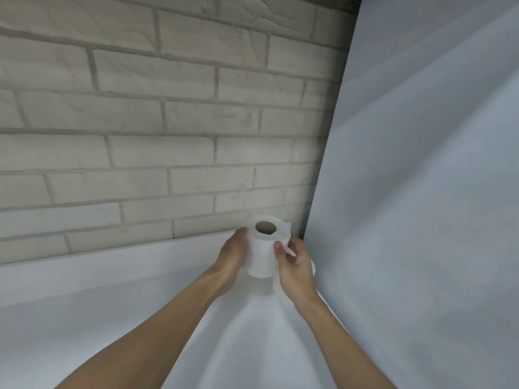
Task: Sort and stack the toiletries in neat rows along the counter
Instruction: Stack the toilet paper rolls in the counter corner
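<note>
A white toilet paper roll [262, 252] stands upright with its brown cardboard core facing up, near the back right corner of the white counter [112, 304]. My left hand [233, 261] cups its left side. My right hand [293, 266] grips its right side, thumb on the front. A loose tail of paper [276, 287] hangs below my right hand. Whether the roll rests on the counter or is held just above it I cannot tell. Behind my right hand peeks the white edge of something round [313, 266], mostly hidden.
A pale brick wall [154, 122] runs along the back of the counter. A white panel [421, 192] rises on the right, meeting the wall in a dark corner gap close to the roll. The counter stretches left and toward me.
</note>
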A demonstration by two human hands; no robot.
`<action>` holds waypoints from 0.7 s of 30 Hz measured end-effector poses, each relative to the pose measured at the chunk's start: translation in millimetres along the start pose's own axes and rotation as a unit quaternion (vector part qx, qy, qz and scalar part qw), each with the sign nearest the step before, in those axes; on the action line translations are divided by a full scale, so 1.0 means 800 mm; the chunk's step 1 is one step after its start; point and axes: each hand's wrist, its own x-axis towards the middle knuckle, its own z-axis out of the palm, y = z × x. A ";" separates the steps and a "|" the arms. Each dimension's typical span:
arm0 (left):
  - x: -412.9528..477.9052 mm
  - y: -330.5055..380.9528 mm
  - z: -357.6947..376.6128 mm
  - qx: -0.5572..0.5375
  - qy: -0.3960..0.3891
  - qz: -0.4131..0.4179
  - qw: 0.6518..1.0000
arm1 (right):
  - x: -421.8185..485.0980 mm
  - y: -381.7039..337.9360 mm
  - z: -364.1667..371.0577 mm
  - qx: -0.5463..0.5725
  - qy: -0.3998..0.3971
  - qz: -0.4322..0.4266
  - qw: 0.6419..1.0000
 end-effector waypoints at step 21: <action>0.152 -0.041 0.045 0.209 0.017 0.156 0.965 | 0.168 0.035 -0.043 0.037 -0.023 0.034 0.998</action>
